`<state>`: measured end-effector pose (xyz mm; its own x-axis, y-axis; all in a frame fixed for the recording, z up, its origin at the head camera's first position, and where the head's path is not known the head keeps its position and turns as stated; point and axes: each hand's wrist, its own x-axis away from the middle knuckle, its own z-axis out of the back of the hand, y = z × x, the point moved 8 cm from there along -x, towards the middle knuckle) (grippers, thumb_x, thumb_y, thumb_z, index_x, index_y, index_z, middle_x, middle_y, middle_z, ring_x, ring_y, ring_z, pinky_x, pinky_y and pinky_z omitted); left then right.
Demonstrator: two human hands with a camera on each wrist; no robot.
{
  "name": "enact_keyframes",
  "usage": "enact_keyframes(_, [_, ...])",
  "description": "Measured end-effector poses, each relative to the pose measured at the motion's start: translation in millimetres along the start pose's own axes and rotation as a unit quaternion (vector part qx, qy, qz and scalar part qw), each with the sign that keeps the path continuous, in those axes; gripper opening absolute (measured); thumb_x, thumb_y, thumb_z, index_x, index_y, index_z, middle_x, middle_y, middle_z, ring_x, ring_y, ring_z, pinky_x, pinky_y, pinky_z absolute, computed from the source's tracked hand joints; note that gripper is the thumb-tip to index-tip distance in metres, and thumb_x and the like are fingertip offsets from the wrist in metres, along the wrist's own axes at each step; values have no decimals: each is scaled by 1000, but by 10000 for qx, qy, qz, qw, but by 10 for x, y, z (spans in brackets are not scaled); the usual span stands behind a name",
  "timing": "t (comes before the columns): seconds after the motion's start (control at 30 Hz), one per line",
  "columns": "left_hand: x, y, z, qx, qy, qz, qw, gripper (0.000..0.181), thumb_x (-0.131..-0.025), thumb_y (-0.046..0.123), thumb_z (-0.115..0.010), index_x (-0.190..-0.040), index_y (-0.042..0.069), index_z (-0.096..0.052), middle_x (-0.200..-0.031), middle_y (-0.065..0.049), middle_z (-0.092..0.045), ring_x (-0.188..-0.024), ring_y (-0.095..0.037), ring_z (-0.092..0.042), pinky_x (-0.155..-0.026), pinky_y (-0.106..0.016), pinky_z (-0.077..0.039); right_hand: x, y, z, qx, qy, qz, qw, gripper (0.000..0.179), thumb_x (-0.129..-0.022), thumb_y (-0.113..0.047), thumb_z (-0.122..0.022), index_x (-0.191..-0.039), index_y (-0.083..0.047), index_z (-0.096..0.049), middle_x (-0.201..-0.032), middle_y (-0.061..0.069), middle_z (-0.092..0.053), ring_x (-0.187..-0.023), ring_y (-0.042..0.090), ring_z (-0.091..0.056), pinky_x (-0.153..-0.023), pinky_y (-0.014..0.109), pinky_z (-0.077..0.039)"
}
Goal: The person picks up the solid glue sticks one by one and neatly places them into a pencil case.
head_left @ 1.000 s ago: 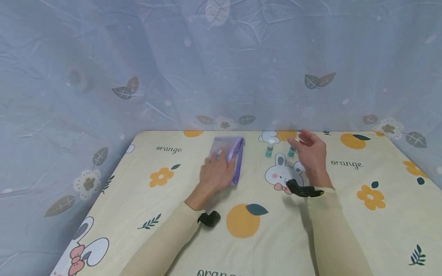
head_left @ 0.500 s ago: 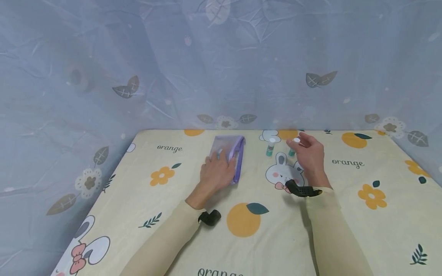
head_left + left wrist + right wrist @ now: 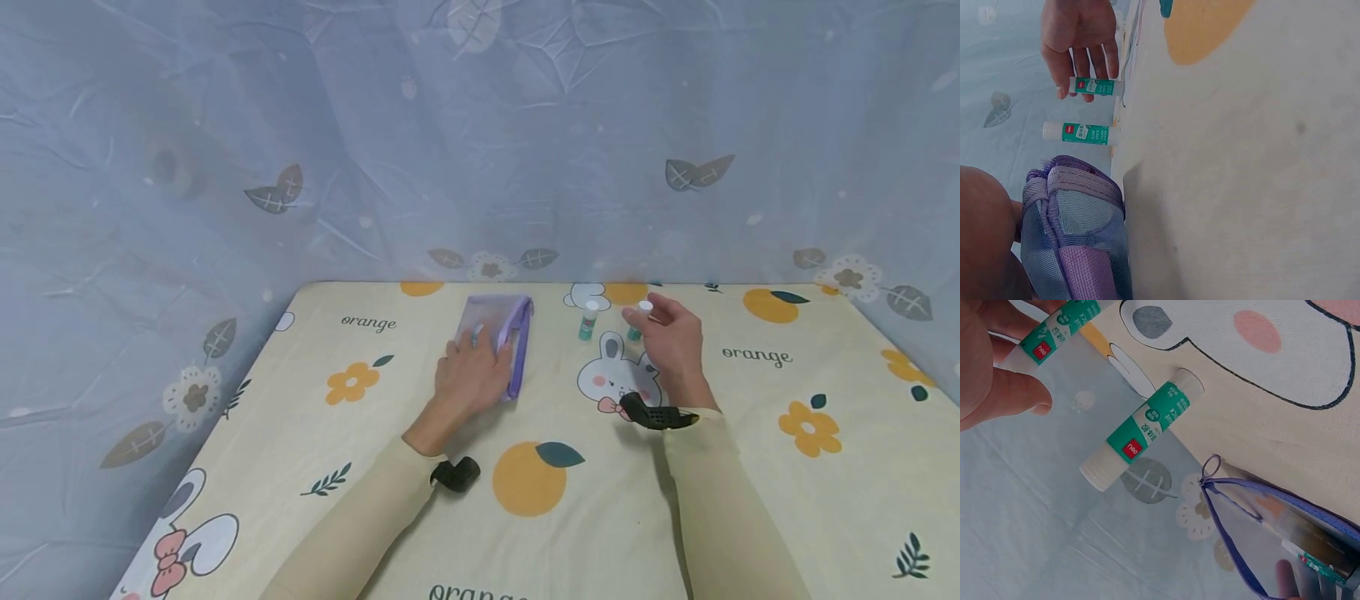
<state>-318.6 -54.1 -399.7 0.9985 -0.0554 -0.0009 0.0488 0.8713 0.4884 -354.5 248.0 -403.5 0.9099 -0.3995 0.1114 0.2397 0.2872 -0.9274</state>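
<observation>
My left hand [image 3: 472, 375] lies over a purple-edged mesh zip pouch [image 3: 491, 310], fingers spread across its upper side. The pouch mouth faces right and gapes, its zipper edge [image 3: 1235, 556] lifted. Through the mouth, the right wrist view shows another green-labelled stick [image 3: 1316, 565] inside. Two white-capped green glue sticks stand upright right of the pouch. The nearer one to the pouch [image 3: 588, 320] stands untouched. Around the other glue stick [image 3: 1094, 86] is my right hand [image 3: 671, 333], thumb on one side and fingers on the other, with a gap beside the thumb in the right wrist view.
A cream tablecloth [image 3: 360, 533] printed with oranges, flowers and rabbits covers the table. Behind its far edge hangs a blue-grey patterned curtain [image 3: 600, 167], close behind the glue sticks. Black straps with cameras [image 3: 457, 475] sit on both wrists.
My right hand has lowered slightly and moved a little left around the farther-right glue stick, whose white cap now shows between thumb and fingers. The left hand stays on the pouch.
</observation>
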Motion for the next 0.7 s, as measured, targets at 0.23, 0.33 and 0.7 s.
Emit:
enact_keyframes(0.23, [12, 3, 14, -2, 3, -8, 10000, 67, -111, 48, -31, -165, 8, -35, -164, -25, -42, -140, -50, -48, -111, -65, -44, -33, 26, -29, 1, -27, -104, 9999, 68, -105, -36, -66, -165, -22, -39, -170, 6, -43, -158, 27, -39, -129, 49, -34])
enact_keyframes(0.33, [16, 6, 13, -2, -1, -16, 10000, 67, -112, 48, -31, -165, 8, -35, -164, -25, -42, -140, -50, -48, -111, -65, -44, -43, 36, -42, 3, -54, -129, 9999, 67, -105, -35, -66, -165, -22, -39, -169, 6, -44, -157, 27, -40, -129, 48, -34])
enact_keyframes(0.7, [14, 9, 18, -8, 7, -35, 10000, 67, -111, 48, -31, -165, 8, -35, -163, -24, -43, -136, -49, -50, -108, -64, -46, -41, 44, -53, 147, -81, -96, 9998, 62, -107, -36, -63, -163, -20, -43, -166, 8, -49, -154, 28, -44, -129, 49, -34])
